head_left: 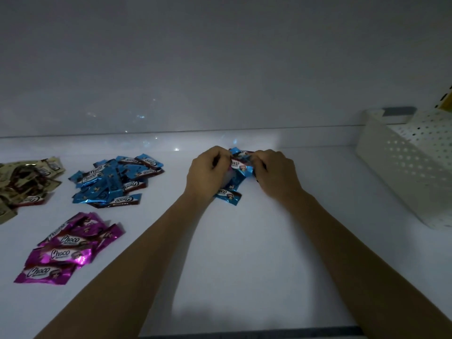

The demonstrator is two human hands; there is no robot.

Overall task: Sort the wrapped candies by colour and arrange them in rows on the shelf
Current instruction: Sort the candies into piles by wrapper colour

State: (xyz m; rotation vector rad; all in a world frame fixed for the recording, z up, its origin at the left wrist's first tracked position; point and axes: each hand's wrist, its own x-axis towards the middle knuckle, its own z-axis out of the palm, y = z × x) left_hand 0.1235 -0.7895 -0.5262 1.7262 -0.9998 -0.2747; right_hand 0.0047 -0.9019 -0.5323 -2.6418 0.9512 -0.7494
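A: Where's the work item?

B: The blue bunch (241, 167) is a handful of blue-wrapped candies, mid-shelf, a little toward 12 o'clock from frame centre. Both hands are on it.

A: Grip?

B: The left hand (208, 171) has its fingers curled round the bunch's 9 o'clock side. The right hand (275, 172) is curled round the 3 o'clock side. Knuckles are up, wrappers squeezed between them. It reads as squaring the wrappers so they go down as a row, not a heap, but that's a judgement only.

A: All of it held?

B: One stray blue candy (227, 195) pokes out at 6 o'clock, by the left wrist. Can't tell whether it's pinched or lying on the shelf (244, 253).

A: Rest of the stock?

B: Taken from the hands:
- The blue pile (115, 182) is at 9 o'clock, well apart, loose and overlapping.
- The magenta pile (71, 248) is at 8 o'clock, nearer the front edge, roughly fanned.
- The gold pile (27, 182) is further out at 9 o'clock, cut by the frame edge.

There are gaps between the heaps, so the colour sort looks largely done. No tidy rows yet.

A: Why hold the bunch away from the blue pile?

B: Likely that's the spot chosen for the blue row. That's a guess.

A: Hazards?

B: A white perforated basket (415, 172) sits at 3 o'clock, apart from the right hand. The light is dim and the foil looks slick — wrappers could slide out of the grip.
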